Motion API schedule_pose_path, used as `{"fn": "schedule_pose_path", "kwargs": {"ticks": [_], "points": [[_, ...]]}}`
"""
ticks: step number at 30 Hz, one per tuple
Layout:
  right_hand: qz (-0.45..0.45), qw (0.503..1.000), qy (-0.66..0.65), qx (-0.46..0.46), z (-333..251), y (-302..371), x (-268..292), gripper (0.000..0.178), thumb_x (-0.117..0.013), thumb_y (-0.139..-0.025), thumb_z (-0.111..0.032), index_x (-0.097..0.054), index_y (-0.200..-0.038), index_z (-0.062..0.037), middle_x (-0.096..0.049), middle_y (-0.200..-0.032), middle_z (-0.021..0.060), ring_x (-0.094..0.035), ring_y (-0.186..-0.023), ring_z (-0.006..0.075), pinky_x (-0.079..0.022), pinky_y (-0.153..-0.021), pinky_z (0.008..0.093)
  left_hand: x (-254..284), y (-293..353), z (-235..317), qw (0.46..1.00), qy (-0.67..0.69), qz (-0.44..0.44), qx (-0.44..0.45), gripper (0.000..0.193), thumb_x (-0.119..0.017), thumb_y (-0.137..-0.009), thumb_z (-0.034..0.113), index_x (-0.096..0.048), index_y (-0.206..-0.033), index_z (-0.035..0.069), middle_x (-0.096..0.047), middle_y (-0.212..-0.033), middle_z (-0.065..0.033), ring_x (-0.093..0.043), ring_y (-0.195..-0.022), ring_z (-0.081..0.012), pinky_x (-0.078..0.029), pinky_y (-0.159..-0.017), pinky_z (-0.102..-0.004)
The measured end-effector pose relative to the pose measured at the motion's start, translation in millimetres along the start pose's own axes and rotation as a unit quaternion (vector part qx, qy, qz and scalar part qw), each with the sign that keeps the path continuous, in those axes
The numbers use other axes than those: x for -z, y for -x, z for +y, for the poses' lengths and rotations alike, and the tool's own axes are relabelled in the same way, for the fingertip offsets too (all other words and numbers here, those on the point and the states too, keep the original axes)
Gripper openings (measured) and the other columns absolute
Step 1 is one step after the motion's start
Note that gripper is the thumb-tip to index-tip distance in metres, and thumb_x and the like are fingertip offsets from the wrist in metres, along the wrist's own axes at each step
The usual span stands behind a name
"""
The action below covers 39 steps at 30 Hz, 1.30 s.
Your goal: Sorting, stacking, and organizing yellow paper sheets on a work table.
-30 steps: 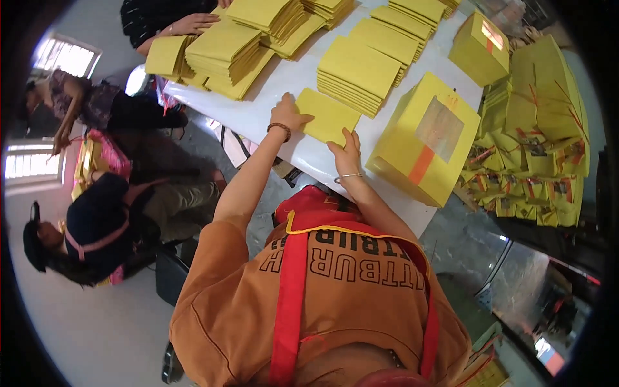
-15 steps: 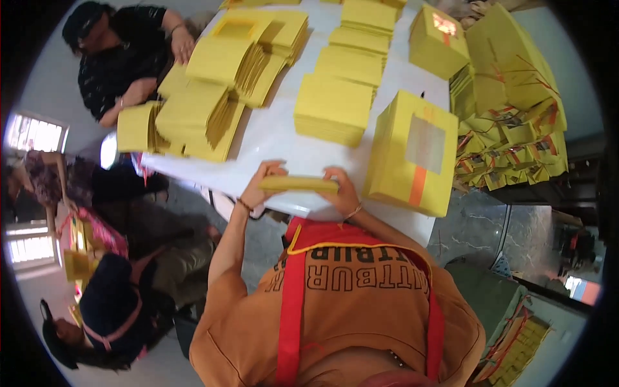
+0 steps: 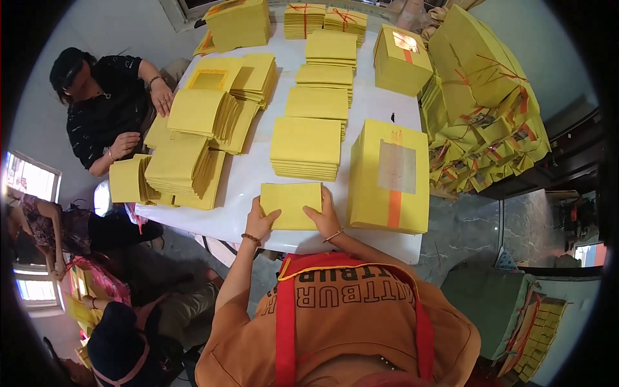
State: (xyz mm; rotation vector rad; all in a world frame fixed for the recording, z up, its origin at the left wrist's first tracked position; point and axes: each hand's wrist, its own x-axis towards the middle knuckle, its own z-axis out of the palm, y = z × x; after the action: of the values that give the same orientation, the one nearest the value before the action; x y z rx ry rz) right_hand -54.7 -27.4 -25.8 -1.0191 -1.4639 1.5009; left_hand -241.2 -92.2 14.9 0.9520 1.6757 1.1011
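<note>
A thin stack of flat yellow papers [image 3: 293, 205] lies face up between my two hands at the table's near edge. My left hand [image 3: 261, 219] grips its left side, thumb on top and fingers beneath. On the right side my right hand [image 3: 322, 216] grips it the same way. Whether the papers are sheets or folded envelopes, I cannot tell. Just beyond is a neat pile of the same yellow papers [image 3: 305, 148], with more piles in a row behind it. To the right of my right hand stands a large yellow box [image 3: 393, 177] with a clear window and an orange band.
On the white table [image 3: 248, 174], loose fanned yellow piles [image 3: 177, 168] lie at the left. A person in black [image 3: 106, 116] sits beside them. Another yellow box [image 3: 403, 61] stands at the far right. Large yellow bundles with red ties [image 3: 487, 97] rise beyond the right edge.
The stack was held edge-on and has been tipped flat, its broad face now up. My thumbs now lie on top. The view has shifted, showing more of the table's far end.
</note>
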Motion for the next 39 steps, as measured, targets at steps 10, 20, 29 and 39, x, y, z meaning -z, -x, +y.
{"fn": "schedule_pose_path", "kwargs": {"ticks": [10,20,29,39], "points": [[0.018,0.971,0.235,0.046,-0.9,-5.2,9.9,0.057,-0.068,-0.073,-0.017,-0.043,-0.123,-0.0054,-0.032,-0.127,0.0184,-0.032,-0.121,0.0329,-0.03,-0.101,0.0355,-15.3,-47.2,-18.9,0.998,0.015,0.01,-0.066,0.085,-0.065,-0.071,-0.005,-0.016,-0.139,0.011,-0.056,-0.111,-0.0155,-0.057,-0.097,-0.02,-0.047,-0.081,-0.0297],[0.039,0.916,0.393,0.073,-16.5,-3.7,2.9,0.062,-0.065,-0.071,-0.032,-0.043,-0.125,-0.0095,-0.017,-0.138,0.0204,-0.018,-0.125,0.0387,-0.016,-0.1,0.0482,-21.0,-37.7,9.4,0.999,-0.043,0.012,0.018,0.082,-0.061,-0.07,-0.003,-0.02,-0.139,0.015,-0.045,-0.128,-0.0195,-0.051,-0.111,-0.0275,-0.044,-0.089,-0.0326],[0.051,0.891,0.442,0.087,-7.4,-9.6,-6.4,0.058,-0.062,-0.074,-0.035,-0.045,-0.123,-0.0093,-0.019,-0.136,0.0228,-0.018,-0.125,0.0396,-0.016,-0.099,0.05,-21.9,-50.1,-12.4,0.983,-0.094,0.04,-0.155,0.078,-0.062,-0.066,-0.007,-0.032,-0.136,0.01,-0.045,-0.13,-0.0149,-0.048,-0.115,-0.0245,-0.041,-0.093,-0.0302],[0.056,0.875,0.478,0.041,-3.6,-44.2,-12.5,0.055,-0.061,-0.075,-0.043,-0.049,-0.122,-0.0158,-0.019,-0.137,0.0233,-0.02,-0.123,0.0408,-0.015,-0.101,0.0502,-16.3,-89.0,-11.8,0.999,-0.024,0.022,-0.018,0.079,-0.067,-0.066,0.0,-0.031,-0.135,0.009,-0.049,-0.126,-0.0142,-0.051,-0.11,-0.0241,-0.043,-0.09,-0.03]]}}
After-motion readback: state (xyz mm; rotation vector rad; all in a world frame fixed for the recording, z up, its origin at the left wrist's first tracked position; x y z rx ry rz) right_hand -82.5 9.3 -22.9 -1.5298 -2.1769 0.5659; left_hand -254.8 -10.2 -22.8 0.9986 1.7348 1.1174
